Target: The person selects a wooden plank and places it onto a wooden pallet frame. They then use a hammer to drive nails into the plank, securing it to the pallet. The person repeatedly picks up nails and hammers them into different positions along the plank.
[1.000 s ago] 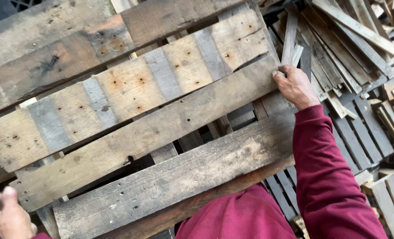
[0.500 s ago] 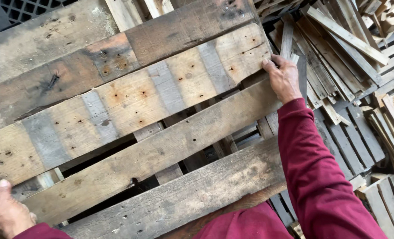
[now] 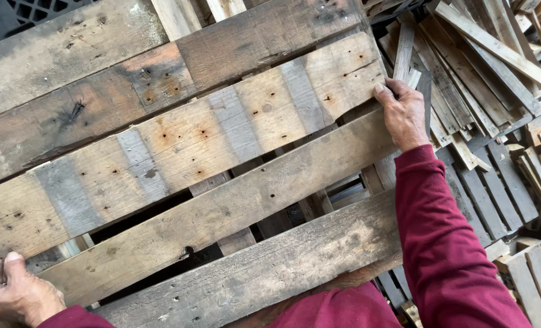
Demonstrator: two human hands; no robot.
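Left hand point(image 3: 17, 296) and right hand point(image 3: 404, 113) each curl tight around opposite ends of a weathered wooden pallet point(image 3: 210, 176).

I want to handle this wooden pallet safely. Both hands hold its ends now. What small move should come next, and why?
Probably lift it a little and evenly with both hands. The left hand grips the near left end of the pallet and the right hand grips the far right end, so the load is shared. Loose boards lie piled beside it on the right, so a small lift seems safer than sliding.
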